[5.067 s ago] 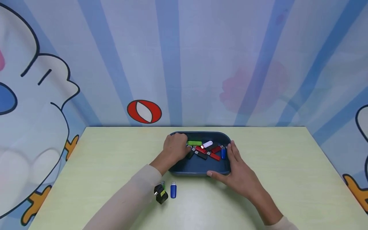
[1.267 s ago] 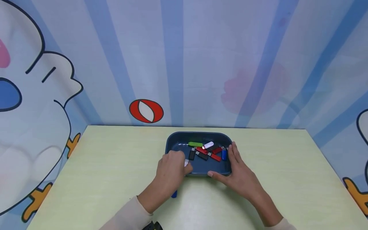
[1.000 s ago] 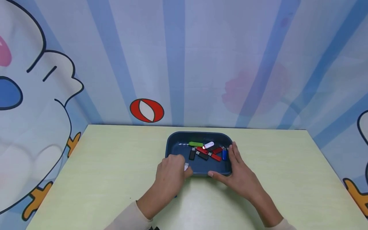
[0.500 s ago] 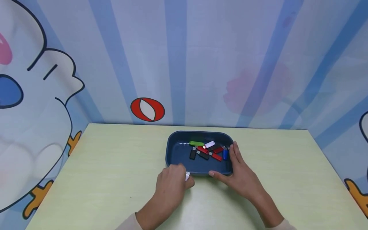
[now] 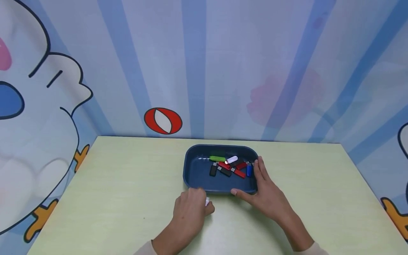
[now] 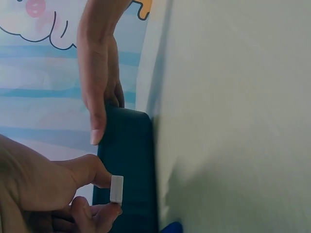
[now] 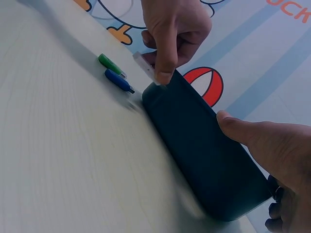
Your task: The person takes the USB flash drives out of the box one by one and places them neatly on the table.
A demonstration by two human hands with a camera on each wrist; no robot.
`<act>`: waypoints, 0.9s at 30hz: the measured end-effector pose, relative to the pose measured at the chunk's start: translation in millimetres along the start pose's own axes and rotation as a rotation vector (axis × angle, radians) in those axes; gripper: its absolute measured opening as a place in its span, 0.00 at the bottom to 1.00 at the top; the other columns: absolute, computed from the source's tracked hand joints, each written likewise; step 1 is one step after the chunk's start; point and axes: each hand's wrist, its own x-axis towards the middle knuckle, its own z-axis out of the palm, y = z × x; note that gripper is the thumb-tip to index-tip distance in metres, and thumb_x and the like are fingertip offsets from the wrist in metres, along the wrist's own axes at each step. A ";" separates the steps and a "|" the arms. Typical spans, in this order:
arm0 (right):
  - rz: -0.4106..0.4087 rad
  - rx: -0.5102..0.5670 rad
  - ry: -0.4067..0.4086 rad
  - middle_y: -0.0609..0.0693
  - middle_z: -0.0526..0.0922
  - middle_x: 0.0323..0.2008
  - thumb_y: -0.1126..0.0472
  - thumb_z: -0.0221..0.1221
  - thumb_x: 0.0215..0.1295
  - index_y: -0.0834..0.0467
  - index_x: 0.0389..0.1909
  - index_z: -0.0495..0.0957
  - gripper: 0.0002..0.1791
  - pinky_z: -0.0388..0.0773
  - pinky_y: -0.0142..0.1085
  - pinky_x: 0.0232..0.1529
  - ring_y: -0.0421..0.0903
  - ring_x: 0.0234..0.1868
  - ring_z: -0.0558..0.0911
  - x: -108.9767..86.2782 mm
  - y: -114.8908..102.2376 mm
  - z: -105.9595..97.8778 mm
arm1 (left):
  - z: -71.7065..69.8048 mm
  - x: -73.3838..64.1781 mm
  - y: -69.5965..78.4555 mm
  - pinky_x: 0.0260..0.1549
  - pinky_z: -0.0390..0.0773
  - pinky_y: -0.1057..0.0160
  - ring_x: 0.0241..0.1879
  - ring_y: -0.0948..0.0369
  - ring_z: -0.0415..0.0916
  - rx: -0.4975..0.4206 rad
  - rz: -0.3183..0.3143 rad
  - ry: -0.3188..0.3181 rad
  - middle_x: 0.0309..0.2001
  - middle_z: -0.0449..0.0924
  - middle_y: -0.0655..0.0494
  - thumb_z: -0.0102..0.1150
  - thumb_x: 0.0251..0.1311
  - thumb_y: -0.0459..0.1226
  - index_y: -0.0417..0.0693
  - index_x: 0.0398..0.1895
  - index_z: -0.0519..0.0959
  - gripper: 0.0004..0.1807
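Note:
In the head view my left hand (image 5: 190, 212) is low in front of the navy blue bin (image 5: 207, 184), near its front left corner. Its thumb and fingers pinch a white USB stick (image 6: 116, 189), held apart from the bin wall in the left wrist view. My right hand (image 5: 267, 194) rests against the bin's right end, fingers straight along the wall and thumb at the front rim. Inside the bin lie several USB sticks: green (image 5: 217, 158), white (image 5: 231, 160), black (image 5: 213, 169), red (image 5: 238, 173) and blue (image 5: 249, 170).
A green USB stick (image 7: 112, 65) and a blue USB stick (image 7: 119, 81) lie side by side on the pale table (image 5: 127, 177), hidden behind my left hand in the head view. Behind the table stands a blue striped backdrop (image 5: 223, 71) with cartoon figures.
My left hand has come out of the bin and down toward me, carrying the white USB stick past the front rim. The right hand stays at the bin's right end.

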 end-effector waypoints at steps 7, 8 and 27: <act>0.011 -0.005 -0.006 0.54 0.30 0.88 0.15 0.59 0.56 0.60 0.86 0.38 0.75 0.76 0.64 0.67 0.69 0.82 0.57 0.3 1.4 1.1 | 13.8 -1.0 -3.9 0.16 0.72 0.57 0.17 0.60 0.69 0.035 -0.024 0.029 0.13 0.66 0.58 0.74 0.52 0.35 0.50 0.08 0.68 0.24; 0.011 -0.003 -0.007 0.54 0.30 0.88 0.15 0.59 0.56 0.60 0.86 0.37 0.75 0.76 0.64 0.67 0.69 0.82 0.57 0.2 1.7 1.3 | 15.8 -0.7 -4.1 0.17 0.73 0.57 0.18 0.59 0.70 0.034 -0.032 0.027 0.13 0.66 0.58 0.74 0.53 0.35 0.50 0.08 0.69 0.24; 0.000 0.003 0.002 0.56 0.31 0.88 0.16 0.60 0.56 0.61 0.86 0.38 0.75 0.75 0.64 0.68 0.69 0.83 0.55 1.9 0.6 1.0 | 40.4 0.3 -7.7 0.18 0.75 0.54 0.18 0.55 0.77 0.032 -0.047 0.133 0.15 0.77 0.53 0.76 0.50 0.39 0.49 0.08 0.75 0.21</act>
